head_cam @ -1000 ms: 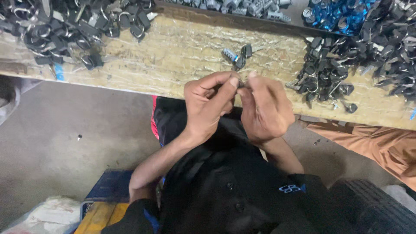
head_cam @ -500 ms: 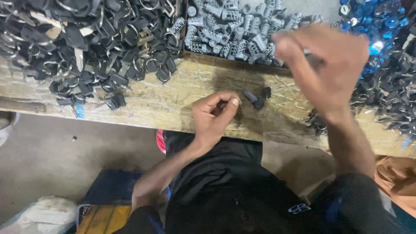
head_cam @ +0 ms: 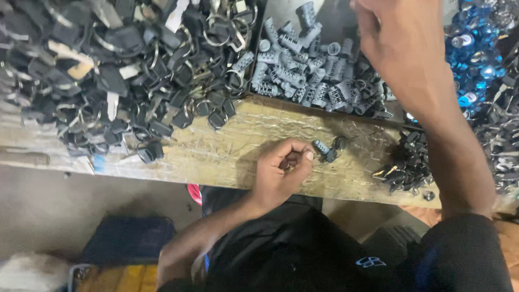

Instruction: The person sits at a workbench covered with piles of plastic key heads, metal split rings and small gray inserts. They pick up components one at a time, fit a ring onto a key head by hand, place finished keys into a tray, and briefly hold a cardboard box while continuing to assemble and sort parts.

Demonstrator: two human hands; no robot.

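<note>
My left hand rests at the front edge of the wooden bench. Its fingers are curled around a small dark part that is mostly hidden. Just right of its fingertips a grey lock cylinder lies on the bench beside a small black piece. My right hand is stretched far forward over a heap of grey lock cylinders. I see it from the back, so the fingertips and anything in them are hidden.
A large heap of black keys on metal rings covers the bench's left. Shiny blue parts lie at the far right, and a small pile of black pieces sits near the front edge. Below are the floor and a dark bag.
My hands were working together at the bench edge. The right hand has since lifted away and reached forward over the grey cylinders. The left hand stayed by the edge, and the view tilted forward.
</note>
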